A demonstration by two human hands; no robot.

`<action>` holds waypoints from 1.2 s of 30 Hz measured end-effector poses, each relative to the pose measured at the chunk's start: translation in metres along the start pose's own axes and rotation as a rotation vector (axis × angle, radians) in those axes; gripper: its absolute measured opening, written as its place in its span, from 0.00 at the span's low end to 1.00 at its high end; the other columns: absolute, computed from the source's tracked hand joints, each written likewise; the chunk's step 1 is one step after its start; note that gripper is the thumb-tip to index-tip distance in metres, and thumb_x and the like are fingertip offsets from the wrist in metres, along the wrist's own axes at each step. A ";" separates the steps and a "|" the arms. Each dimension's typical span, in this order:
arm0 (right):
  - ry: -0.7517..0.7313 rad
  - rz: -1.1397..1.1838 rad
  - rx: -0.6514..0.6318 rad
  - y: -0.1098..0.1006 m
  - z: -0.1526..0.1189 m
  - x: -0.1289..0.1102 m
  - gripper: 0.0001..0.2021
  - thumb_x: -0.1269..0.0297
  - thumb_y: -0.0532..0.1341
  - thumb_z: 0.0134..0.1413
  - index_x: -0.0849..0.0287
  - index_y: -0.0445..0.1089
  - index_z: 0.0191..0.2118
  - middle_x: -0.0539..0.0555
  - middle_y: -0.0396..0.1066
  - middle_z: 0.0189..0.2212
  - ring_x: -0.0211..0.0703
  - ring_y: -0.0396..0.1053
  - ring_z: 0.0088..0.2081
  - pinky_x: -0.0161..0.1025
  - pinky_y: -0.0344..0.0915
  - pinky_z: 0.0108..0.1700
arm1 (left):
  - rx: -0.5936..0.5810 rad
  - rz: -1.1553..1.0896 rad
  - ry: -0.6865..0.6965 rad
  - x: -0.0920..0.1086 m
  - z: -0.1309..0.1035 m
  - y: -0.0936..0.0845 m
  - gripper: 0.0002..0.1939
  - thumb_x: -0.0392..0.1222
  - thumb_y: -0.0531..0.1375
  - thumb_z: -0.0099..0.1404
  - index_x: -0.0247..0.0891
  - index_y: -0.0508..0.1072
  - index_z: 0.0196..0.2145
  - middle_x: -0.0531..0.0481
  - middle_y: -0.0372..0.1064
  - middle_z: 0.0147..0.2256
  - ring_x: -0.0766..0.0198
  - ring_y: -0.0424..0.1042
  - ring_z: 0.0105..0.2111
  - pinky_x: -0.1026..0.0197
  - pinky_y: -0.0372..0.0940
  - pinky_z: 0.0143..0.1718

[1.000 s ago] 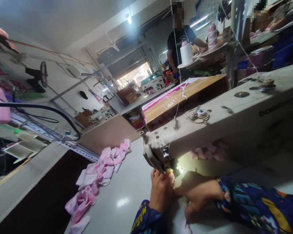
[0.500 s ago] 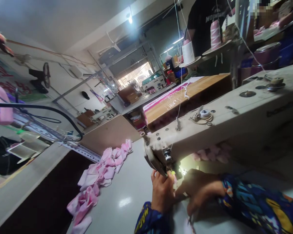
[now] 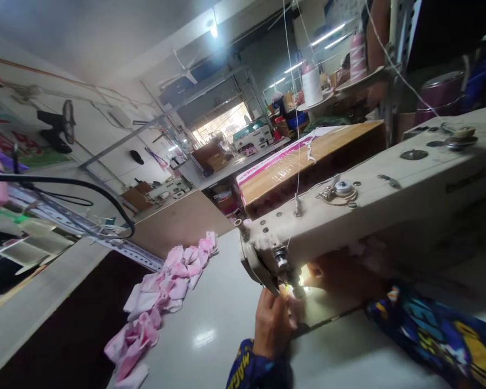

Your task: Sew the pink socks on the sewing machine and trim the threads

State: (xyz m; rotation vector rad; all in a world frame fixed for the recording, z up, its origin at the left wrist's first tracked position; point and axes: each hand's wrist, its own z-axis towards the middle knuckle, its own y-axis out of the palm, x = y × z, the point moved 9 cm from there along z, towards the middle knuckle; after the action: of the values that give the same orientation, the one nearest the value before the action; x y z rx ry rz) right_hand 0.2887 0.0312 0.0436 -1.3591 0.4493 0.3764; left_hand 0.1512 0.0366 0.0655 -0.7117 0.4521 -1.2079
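At the needle end of the sewing machine (image 3: 348, 200), my left hand (image 3: 271, 324) has its fingers pinched on a small pale pink fabric piece (image 3: 295, 309), mostly hidden by the fingers and the machine head. My right hand (image 3: 344, 275) reaches under the machine arm, beyond the lit needle area. It is dark and smeared there, so I cannot tell what its fingers do. Dim pink fabric pieces (image 3: 368, 253) lie behind it under the arm. White thread runs from above down to the needle.
A heap of pink fabric pieces (image 3: 162, 292) lies along the left side of the white table (image 3: 194, 351). Behind the machine stand a cardboard box (image 3: 308, 162) and thread cones (image 3: 311, 86). A black cable (image 3: 105, 186) hangs at left. A person is partly visible at back right.
My right hand has moved from beside my left hand, in front of the needle, to under the machine arm. The left hand stays at the needle. The co-worker behind has shifted.
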 end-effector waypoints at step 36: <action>0.112 -0.224 0.065 0.007 0.001 -0.013 0.09 0.70 0.57 0.52 0.59 0.74 0.26 0.58 0.74 0.26 0.46 0.71 0.30 0.36 0.54 0.28 | -0.097 -0.092 -0.044 -0.012 -0.015 0.013 0.18 0.23 0.50 0.56 0.39 0.68 0.40 0.48 0.66 0.32 0.60 0.66 0.31 0.60 0.68 0.30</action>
State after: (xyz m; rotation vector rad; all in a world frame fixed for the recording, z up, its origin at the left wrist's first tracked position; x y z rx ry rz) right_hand 0.2739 0.0337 0.0451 -1.3554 0.3937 0.1012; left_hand 0.1459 0.0469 0.0450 -0.8489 0.4474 -1.2604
